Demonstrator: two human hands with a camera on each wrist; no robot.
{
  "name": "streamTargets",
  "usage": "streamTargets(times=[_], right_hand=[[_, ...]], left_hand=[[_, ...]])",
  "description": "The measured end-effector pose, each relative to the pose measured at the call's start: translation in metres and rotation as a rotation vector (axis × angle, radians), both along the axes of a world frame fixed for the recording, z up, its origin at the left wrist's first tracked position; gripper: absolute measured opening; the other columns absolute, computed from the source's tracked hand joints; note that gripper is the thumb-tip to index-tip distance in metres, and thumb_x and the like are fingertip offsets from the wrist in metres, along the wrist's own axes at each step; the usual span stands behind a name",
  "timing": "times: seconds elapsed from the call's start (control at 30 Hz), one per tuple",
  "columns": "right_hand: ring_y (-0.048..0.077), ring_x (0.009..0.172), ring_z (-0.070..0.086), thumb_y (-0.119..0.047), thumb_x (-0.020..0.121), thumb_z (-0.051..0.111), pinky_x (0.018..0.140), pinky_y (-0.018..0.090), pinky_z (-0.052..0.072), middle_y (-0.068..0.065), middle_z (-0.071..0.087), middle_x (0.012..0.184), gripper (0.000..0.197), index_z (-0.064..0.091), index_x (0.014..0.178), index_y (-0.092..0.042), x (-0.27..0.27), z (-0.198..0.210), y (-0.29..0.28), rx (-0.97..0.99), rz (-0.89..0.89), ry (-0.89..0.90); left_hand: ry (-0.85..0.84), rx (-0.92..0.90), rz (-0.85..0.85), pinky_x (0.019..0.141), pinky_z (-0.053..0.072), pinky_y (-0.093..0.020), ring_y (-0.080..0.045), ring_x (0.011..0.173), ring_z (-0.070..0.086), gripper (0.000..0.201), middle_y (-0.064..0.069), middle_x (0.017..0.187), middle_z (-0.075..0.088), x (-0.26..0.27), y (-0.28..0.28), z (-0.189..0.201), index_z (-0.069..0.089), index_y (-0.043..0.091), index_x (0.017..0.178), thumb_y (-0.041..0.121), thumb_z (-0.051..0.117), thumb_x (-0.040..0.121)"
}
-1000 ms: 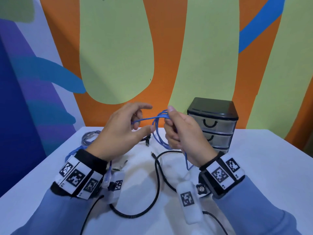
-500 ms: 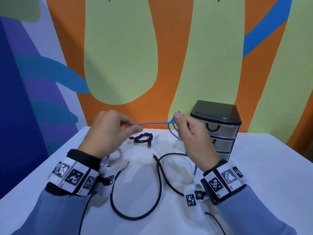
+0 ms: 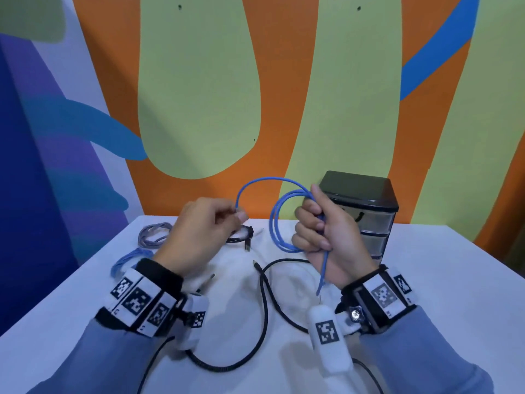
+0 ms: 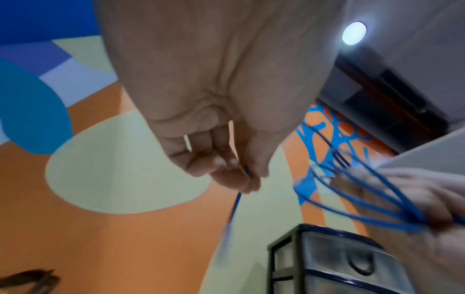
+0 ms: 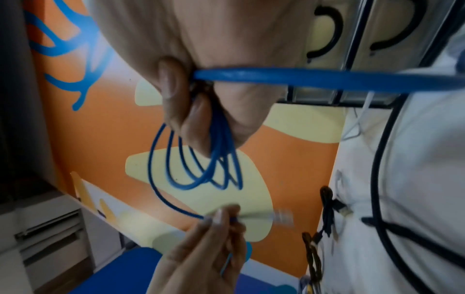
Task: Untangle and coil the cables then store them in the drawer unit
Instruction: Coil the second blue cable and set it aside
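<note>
Right hand (image 3: pixel 326 237), raised above the middle of the surface (image 3: pixel 443 294), fingers curled round several gathered loops of the blue cable (image 3: pixel 277 223), thumb pressed along the bundle. Loops standing out from the fist toward the other hand; one loose tail hanging below the fist toward the wrist. Left hand (image 3: pixel 204 234), level with the right and just apart from it, pinching the free stretch of the same blue cable between thumb and fingertips, close to its clear plug, as seen blurred in the right wrist view. A single arc of cable bridging the two hands, rising above both.

Drawer unit (image 3: pixel 366 220) at the far edge of the surface, right of centre, just behind the right hand; black top, three clear drawers with dark handles, all closed as far as visible.

Long black cable (image 3: pixel 265 308) lying loose across the near middle of the surface in wide curves, one plug end pointing toward the far edge. Small black cable (image 3: pixel 244 237), already coiled, near the far edge, partly hidden behind the left hand. Grey cable (image 3: pixel 153 234) coiled near the far left corner, and another blue coil (image 3: pixel 127 258) just nearer along the left edge, beside the left wrist.
</note>
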State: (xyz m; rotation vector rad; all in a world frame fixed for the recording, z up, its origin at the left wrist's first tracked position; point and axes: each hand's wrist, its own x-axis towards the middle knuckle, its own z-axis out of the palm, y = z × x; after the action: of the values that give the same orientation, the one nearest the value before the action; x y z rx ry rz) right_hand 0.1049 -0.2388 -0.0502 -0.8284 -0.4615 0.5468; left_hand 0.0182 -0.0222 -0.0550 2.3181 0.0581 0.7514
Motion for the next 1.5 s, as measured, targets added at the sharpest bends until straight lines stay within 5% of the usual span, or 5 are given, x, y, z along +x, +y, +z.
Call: streamTargets(times=[0.3,0.77,0.97,1.17,1.5], right_hand=[[0.015,0.046,0.036,-0.042,0.109,0.047,0.048,0.023,0.032,0.001,0.040,0.062,0.050,0.045,0.063,-0.022,-0.005,-0.005,0.011,-0.077,-0.207,-0.195],[0.022,0.058,0.051,-0.043,0.110,0.046,0.058,0.029,0.045,0.013,0.056,0.067,0.055,0.046,0.060,-0.019,0.007,-0.026,0.019,-0.361,-0.474,-0.452],[0.023,0.056,0.043,-0.041,0.110,0.048,0.055,0.028,0.038,0.008,0.053,0.059,0.050,0.045,0.067,-0.015,0.004,-0.031,0.023,-0.419,-0.472,-0.461],[0.020,0.054,0.049,-0.039,0.109,0.050,0.053,0.024,0.043,0.010,0.056,0.061,0.050,0.047,0.068,-0.012,-0.003,-0.029,0.026,-0.409,-0.431,-0.440],[0.019,0.061,0.050,-0.039,0.110,0.048,0.052,0.027,0.036,0.004,0.060,0.067,0.052,0.048,0.062,-0.018,0.004,-0.026,0.020,-0.328,-0.287,-0.055]], left_hand=[[-0.020,-0.891,-0.328,0.080,0.053,-0.035,-0.029,0.079,0.065,0.025,-0.022,0.091,0.075,0.005,-0.037,-0.001,0.077,-0.002,0.100,0.018,0.062,0.103],[0.009,-0.780,-0.288,0.088,0.050,-0.057,-0.032,0.079,0.063,0.031,-0.014,0.076,0.072,0.006,-0.043,-0.007,0.066,0.012,0.105,0.016,0.078,0.076],[-0.249,-0.248,-0.127,0.110,0.047,-0.039,-0.010,0.133,0.051,0.085,0.009,0.137,0.050,-0.005,-0.053,-0.003,0.036,0.054,0.146,0.022,0.085,0.085],[-0.124,0.453,0.070,0.108,0.033,-0.046,-0.022,0.143,0.028,0.024,0.002,0.151,0.036,-0.005,-0.051,-0.015,0.069,0.045,0.109,0.045,0.065,0.085],[-0.278,-0.033,-0.125,0.104,0.044,-0.028,-0.012,0.133,0.053,0.010,0.006,0.138,0.055,0.006,-0.038,-0.011,0.081,0.038,0.087,0.040,0.077,0.096]])
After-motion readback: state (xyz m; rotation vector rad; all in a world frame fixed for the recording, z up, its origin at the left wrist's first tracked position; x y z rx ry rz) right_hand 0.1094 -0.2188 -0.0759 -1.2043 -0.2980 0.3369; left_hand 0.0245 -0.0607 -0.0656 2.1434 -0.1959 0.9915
